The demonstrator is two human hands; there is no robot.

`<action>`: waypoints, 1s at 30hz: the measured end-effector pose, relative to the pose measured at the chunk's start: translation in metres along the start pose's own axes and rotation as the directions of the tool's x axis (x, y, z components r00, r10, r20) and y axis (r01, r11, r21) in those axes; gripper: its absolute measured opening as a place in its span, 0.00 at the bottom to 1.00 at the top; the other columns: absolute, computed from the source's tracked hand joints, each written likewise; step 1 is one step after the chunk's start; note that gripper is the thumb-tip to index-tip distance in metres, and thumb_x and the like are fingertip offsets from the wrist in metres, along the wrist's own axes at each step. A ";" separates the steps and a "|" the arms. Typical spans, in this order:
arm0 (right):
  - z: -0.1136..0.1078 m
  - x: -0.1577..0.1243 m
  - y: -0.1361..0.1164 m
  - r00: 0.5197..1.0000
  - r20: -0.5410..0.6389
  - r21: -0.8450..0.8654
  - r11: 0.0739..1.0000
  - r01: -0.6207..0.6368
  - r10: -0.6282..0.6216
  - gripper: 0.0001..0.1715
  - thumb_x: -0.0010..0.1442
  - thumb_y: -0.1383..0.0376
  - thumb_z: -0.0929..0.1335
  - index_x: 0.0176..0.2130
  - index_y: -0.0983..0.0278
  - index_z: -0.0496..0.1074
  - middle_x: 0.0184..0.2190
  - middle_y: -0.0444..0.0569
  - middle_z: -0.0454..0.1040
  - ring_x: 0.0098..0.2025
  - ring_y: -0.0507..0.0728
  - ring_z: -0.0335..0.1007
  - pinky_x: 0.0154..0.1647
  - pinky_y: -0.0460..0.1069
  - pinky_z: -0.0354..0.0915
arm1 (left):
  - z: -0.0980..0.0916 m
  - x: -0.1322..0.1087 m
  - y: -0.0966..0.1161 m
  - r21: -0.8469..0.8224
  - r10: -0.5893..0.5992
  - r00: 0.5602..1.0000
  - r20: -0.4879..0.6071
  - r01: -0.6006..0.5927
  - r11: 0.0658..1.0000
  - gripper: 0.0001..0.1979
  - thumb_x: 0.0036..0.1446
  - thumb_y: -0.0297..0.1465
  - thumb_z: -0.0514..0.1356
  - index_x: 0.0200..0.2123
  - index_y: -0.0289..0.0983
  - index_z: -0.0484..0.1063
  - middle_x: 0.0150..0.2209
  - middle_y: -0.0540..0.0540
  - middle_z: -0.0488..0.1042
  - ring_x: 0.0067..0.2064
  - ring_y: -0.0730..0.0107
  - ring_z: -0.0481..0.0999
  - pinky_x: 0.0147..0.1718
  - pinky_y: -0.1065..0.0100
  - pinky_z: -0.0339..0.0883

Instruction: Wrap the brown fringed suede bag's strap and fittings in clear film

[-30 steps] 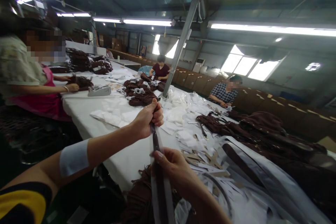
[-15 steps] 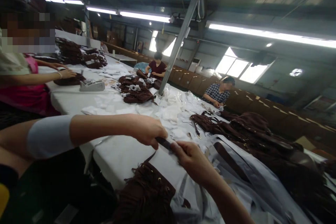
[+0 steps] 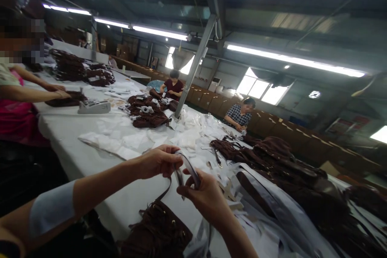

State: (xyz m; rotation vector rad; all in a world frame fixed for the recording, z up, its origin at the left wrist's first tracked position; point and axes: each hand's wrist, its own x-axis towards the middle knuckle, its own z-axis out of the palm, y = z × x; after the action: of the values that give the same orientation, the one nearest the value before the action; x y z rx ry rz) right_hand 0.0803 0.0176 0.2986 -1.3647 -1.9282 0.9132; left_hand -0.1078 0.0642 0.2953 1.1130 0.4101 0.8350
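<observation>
My left hand [image 3: 157,162] and my right hand [image 3: 203,194] are closed on a dark brown strap [image 3: 187,166] in a clear plastic sleeve, bent into a loop between them. The strap runs down to a brown fringed bag [image 3: 157,231] lying at the near edge of the white table [image 3: 69,137]. Both hands hover just above the table top.
White paper pieces [image 3: 121,141] litter the table. Piles of brown bags [image 3: 148,115] and plastic-wrapped straps [image 3: 272,197] lie further along and to the right. A tape dispenser [image 3: 93,107] stands at the left. A person's arms [image 3: 33,90] work at the left; two people sit at the far side.
The strap, held stretched upright a second ago, has been lowered and folded into a loop between my hands. The view has shifted right and the fringed bag now shows below.
</observation>
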 end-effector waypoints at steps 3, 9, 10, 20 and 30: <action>-0.001 0.000 0.000 1.000 -0.004 -0.051 0.999 -0.003 0.003 0.18 0.46 0.61 0.73 0.38 0.62 0.71 0.27 0.42 0.72 0.29 0.53 0.67 0.30 0.46 0.60 | 0.000 0.000 0.000 -0.059 0.009 1.000 0.003 -0.009 0.998 0.12 0.48 0.33 0.66 0.27 0.32 0.67 0.24 0.51 0.67 0.17 0.81 0.64 0.14 0.78 0.52; -0.005 -0.001 -0.005 0.999 -0.020 -0.112 0.993 0.030 -0.032 0.14 0.51 0.56 0.70 0.27 0.65 0.70 0.22 0.41 0.67 0.26 0.51 0.61 0.25 0.45 0.54 | -0.007 0.000 -0.005 -0.177 0.120 0.992 -0.050 -0.127 0.976 0.09 0.52 0.31 0.64 0.28 0.33 0.66 0.25 0.51 0.67 0.18 0.81 0.65 0.15 0.79 0.54; -0.006 0.000 -0.005 0.999 -0.008 -0.084 0.996 0.035 -0.036 0.16 0.53 0.55 0.68 0.26 0.65 0.70 0.20 0.41 0.65 0.24 0.50 0.59 0.24 0.45 0.53 | -0.010 0.000 -0.008 -0.188 0.132 0.989 -0.066 -0.142 0.972 0.09 0.52 0.31 0.64 0.28 0.34 0.66 0.25 0.51 0.67 0.19 0.81 0.65 0.15 0.78 0.55; -0.012 0.007 0.003 0.994 0.028 0.107 0.988 -0.112 0.110 0.14 0.53 0.59 0.67 0.22 0.66 0.70 0.14 0.41 0.64 0.16 0.46 0.54 0.16 0.43 0.49 | -0.017 -0.012 -0.029 0.301 -0.062 0.981 0.184 0.004 0.954 0.20 0.49 0.34 0.66 0.45 0.38 0.67 0.32 0.49 0.69 0.28 0.75 0.68 0.21 0.76 0.59; 0.023 0.015 0.006 0.988 0.089 0.376 0.914 -0.154 0.130 0.20 0.52 0.53 0.67 0.26 0.69 0.72 0.13 0.42 0.66 0.15 0.48 0.59 0.15 0.43 0.54 | -0.008 -0.004 -0.049 0.331 -0.091 0.992 0.087 0.057 0.942 0.15 0.52 0.37 0.63 0.41 0.36 0.68 0.25 0.50 0.71 0.22 0.76 0.66 0.19 0.75 0.57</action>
State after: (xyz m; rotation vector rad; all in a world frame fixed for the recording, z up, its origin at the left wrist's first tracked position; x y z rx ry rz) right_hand 0.0614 0.0294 0.2816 -1.2622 -1.5965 1.3375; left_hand -0.0973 0.0568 0.2470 1.4335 0.5157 0.6536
